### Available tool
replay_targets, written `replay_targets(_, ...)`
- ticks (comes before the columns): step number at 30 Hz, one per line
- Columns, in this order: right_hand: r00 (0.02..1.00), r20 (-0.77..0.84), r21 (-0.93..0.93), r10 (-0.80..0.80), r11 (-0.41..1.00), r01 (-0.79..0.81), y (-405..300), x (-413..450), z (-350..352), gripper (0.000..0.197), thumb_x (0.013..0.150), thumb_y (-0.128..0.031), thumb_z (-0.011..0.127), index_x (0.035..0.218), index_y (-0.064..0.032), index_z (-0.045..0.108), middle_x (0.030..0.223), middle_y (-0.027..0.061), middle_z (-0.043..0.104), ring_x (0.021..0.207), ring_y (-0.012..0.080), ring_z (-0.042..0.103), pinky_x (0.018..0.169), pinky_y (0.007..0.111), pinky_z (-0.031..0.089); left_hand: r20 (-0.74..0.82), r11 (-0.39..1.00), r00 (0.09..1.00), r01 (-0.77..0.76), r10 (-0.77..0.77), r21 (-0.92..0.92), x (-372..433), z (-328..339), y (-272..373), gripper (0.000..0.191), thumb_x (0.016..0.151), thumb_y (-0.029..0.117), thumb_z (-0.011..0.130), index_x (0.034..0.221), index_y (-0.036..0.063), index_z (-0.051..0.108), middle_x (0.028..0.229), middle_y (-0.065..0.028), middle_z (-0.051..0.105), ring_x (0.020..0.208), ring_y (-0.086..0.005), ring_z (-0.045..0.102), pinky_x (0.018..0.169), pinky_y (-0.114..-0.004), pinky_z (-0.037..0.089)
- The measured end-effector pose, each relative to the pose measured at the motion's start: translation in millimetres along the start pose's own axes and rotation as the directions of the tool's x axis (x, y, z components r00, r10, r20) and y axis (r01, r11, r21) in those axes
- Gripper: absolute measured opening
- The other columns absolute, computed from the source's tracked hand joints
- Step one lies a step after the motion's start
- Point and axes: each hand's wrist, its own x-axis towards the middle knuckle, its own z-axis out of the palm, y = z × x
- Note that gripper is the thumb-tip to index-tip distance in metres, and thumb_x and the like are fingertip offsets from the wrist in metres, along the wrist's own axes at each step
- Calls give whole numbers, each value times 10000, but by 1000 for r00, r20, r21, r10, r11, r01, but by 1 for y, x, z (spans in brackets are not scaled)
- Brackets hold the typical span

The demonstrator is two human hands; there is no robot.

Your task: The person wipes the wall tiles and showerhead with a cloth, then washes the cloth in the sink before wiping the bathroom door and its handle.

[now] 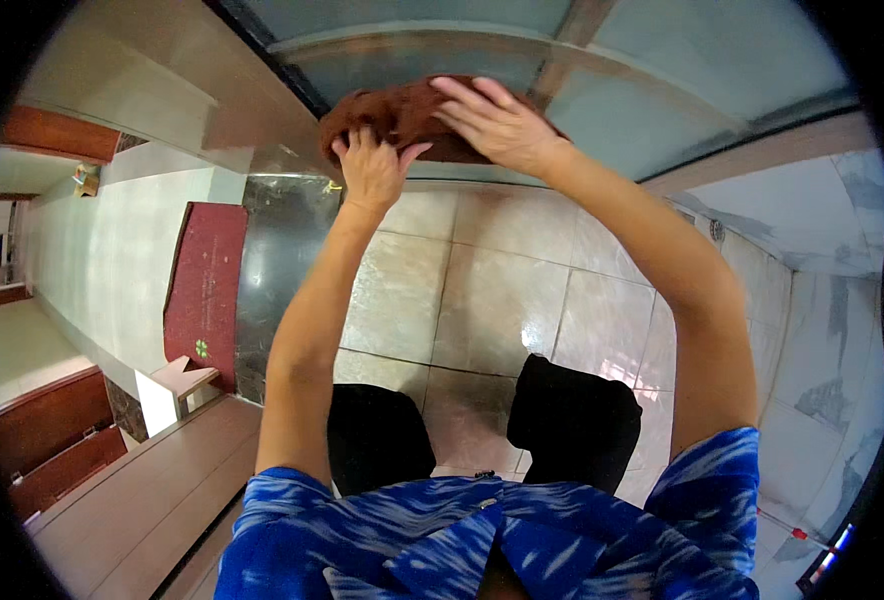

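Observation:
A thick brown cloth (404, 109), bunched and slightly blurred, lies against the lower part of a framed glass panel (652, 127) in front of me. The fingers of my left hand (373, 169) curl into the cloth's left end, with the thumb sticking out to the side. On its right end, my right hand (505, 127) rests flat with the fingers stretched out. Both arms reach forward, and part of the panel behind the cloth is hidden.
Below me is a tiled floor (502, 300), with my dark-clad legs over it. To the left, a black stone threshold (280, 262) borders a red doormat (205, 285). A wooden door (164, 480) stands at lower left; marbled wall tiles (817, 360) line the right.

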Motion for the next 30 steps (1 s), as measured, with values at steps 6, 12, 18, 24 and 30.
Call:
replay_targets(6,850,-137,-227,508,819,-526,94,-88,-51,410,798,-398,552,1007,-46,576,1054,179,529,1098,332,444,974,503,262,-340,961,910,-270,235,-60,118,-35,88,401,764,487,610,1052,211,644,1169,-48,567,1088,-271,489,856,-517,319)
replay_targets(12,618,-416,-257,667,565,-784,163,-113,-91,686,900,-351,413,1357,120,213,1431,331,139,1304,509,143,1069,557,82,-489,934,830,-348,267,-82,188,-54,174,502,776,499,580,1169,186,563,1221,-91,478,1149,-275,401,833,-531,271)
replay_targets(18,418,-458,-34,785,454,-890,110,-198,-25,638,883,-397,440,1330,26,272,1352,274,230,1270,435,196,1052,542,119,-374,780,753,-616,542,-108,162,3,216,472,815,460,545,1175,155,557,1248,-74,499,1147,-226,435,860,-477,332)
replay_targets(24,-269,-481,486,834,-1,-874,16,-225,57,510,893,-310,460,1211,76,364,1149,210,503,1045,337,472,954,416,323,-280,497,603,-786,747,-366,114,70,233,278,888,225,516,1090,43,575,1103,-50,582,1081,-196,520,930,-311,399)
replay_targets(30,-448,358,-197,819,-403,-894,-56,-238,98,406,912,-211,400,1258,0,404,1206,171,510,1076,289,516,917,345,415,175,114,701,133,691,-985,50,88,222,435,903,86,364,1335,100,409,1318,-80,473,1232,-218,437,1066,-352,312)
